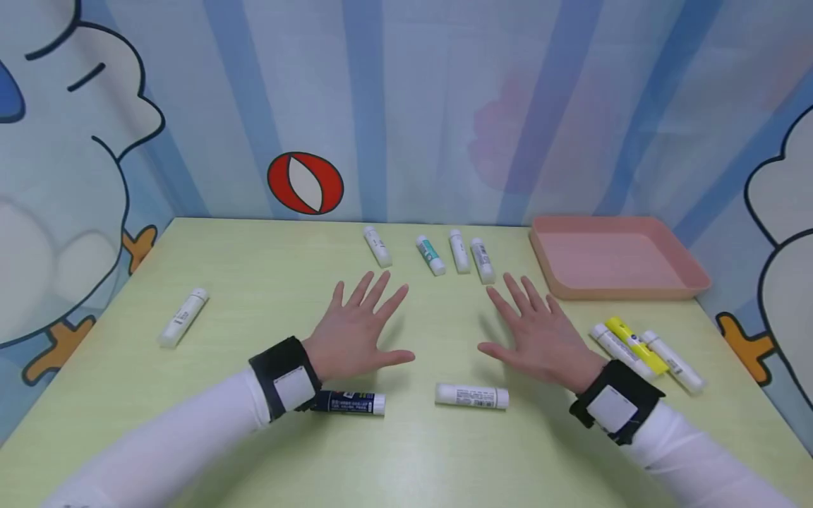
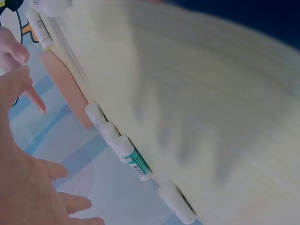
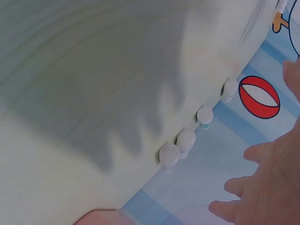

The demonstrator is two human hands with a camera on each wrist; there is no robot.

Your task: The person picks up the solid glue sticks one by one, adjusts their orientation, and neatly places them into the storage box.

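Note:
My left hand (image 1: 352, 335) hovers over the table with its fingers spread, holding nothing. Opposite it, my right hand (image 1: 540, 339) is spread the same way, also holding nothing. A dark blue glue stick (image 1: 349, 402) with a white end lies by the left wrist, partly hidden by the wristband. Between the forearms lies a white glue stick (image 1: 472, 396). Beyond the fingertips are a white glue stick (image 1: 377, 246), a teal-and-white one (image 1: 430, 255) and two more white ones, one of them a glue stick (image 1: 483, 260) near the right fingers.
A shallow pink tray (image 1: 619, 293) stands at the back right. In front of it, a yellow glue stick (image 1: 635, 344) lies between two white ones, the outer being a glue stick (image 1: 675, 362). Another white glue stick (image 1: 183, 317) lies far left. A printed curtain (image 1: 419, 106) borders the table.

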